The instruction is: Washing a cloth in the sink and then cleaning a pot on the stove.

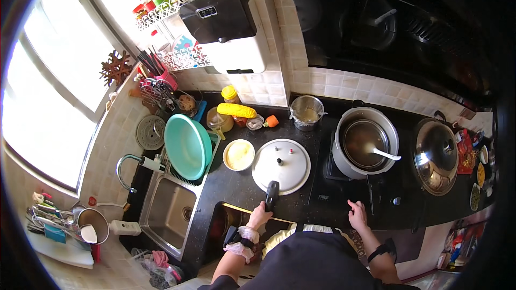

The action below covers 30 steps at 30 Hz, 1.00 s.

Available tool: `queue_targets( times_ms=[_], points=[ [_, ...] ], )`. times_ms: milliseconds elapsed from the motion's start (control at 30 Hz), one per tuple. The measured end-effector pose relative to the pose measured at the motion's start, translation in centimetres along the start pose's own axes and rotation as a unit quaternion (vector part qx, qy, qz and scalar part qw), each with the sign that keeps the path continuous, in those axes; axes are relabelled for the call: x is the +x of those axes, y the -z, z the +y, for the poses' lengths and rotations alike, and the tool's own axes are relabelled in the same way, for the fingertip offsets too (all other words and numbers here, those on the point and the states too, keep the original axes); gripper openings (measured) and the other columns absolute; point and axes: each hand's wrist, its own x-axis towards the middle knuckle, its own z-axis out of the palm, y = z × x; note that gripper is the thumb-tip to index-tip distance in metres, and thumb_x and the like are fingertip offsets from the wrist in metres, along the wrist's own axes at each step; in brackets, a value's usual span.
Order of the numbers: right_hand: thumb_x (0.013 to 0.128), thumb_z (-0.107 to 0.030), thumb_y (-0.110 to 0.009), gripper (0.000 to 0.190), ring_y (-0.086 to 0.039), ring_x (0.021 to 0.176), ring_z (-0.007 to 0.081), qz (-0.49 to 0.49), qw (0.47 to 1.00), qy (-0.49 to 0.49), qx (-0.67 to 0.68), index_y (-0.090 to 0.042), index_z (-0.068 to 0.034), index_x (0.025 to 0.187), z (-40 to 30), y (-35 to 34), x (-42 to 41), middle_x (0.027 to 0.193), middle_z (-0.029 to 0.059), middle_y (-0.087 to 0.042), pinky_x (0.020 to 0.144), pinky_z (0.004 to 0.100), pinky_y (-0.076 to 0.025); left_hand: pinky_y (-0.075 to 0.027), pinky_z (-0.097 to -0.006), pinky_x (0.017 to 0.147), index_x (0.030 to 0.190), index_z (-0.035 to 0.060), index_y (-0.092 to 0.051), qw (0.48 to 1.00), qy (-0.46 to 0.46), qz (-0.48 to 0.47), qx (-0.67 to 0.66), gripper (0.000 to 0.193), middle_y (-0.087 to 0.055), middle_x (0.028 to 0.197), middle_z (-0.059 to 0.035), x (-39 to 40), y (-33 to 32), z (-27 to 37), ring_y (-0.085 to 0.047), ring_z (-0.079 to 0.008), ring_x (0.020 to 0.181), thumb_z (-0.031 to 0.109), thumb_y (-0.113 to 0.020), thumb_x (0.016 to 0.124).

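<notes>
My left hand (259, 215) is closed around the black handle of a pressure cooker lid (264, 169), which lies on the black countertop. Held over the counter's front edge near the cooktop, my right hand (357, 214) has nothing in it, its fingers partly curled. Ahead of it, a pressure cooker pot (342, 165) stands on the cooktop, with a dark liquid and a white ladle (386, 154) inside. A white bowl of yellow food (238, 155) sits left of the lid. Behind are a corn cob (236, 110), a carrot piece (271, 121) and a steel pot (307, 112) lined with plastic.
A steel sink (169, 209) and a turquoise basin (188, 147) are at the left, beside a faucet (128, 169). A domed wok lid (436, 157) is right of the pot. Below the counter at my left, a cabinet or drawer (238, 208) stands open. A range hood (387, 36) hangs above.
</notes>
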Motion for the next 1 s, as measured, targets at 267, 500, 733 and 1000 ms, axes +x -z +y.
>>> queue_targets(
  times_ms=[267,500,733,1000],
  points=[
    [0.07,0.006,-0.06,0.045,-0.049,0.08,0.0262,0.03,0.999,0.031,0.002,-0.062,-0.008,0.113,0.3,-0.4,-0.1,0.08,0.0097,-0.046,0.075,0.0357,-0.044,-0.051,-0.0421,0.073,0.104,-0.0004,-0.055,0.999,-0.016,-0.012,-0.033,0.053,-0.065,0.088,-0.0227,0.5,0.7,-1.0,-0.064,-0.0373,0.082,0.038,-0.072,0.072],
    [0.069,0.007,-0.06,0.046,-0.049,0.079,0.0253,0.038,0.999,0.008,0.009,-0.062,-0.009,0.112,0.8,-0.8,-0.2,0.079,0.0089,-0.046,0.074,0.0347,-0.044,-0.05,-0.0243,0.059,0.102,0.003,-0.059,0.907,0.125,0.049,-0.4,0.039,-0.065,0.082,-0.0046,4.1,5.6,-2.3,-0.061,-0.0118,0.067,0.039,-0.061,0.087],
    [0.071,0.006,-0.061,0.046,-0.049,0.085,0.0277,0.002,1.0,-0.015,0.016,-0.063,-0.012,0.113,0.0,-0.8,0.4,0.084,0.0098,-0.047,0.079,0.0367,-0.044,-0.049,-0.042,0.082,0.115,0.0038,-0.048,0.929,0.151,0.219,-0.258,0.052,-0.057,0.112,-0.0189,5.9,6.4,-6.7,-0.058,-0.0293,0.097,0.033,-0.07,0.078],
    [0.067,0.009,-0.06,0.047,-0.048,0.076,0.0246,0.047,0.999,0.009,0.006,-0.064,-0.011,0.11,1.4,-1.8,0.0,0.078,0.0079,-0.046,0.071,0.0345,-0.044,-0.018,-0.0742,0.097,0.141,0.0163,-0.027,0.918,0.262,0.293,0.057,0.094,-0.005,0.15,-0.0223,1.1,8.5,-3.5,0.003,-0.0493,0.136,0.029,-0.079,0.063]
  ],
)
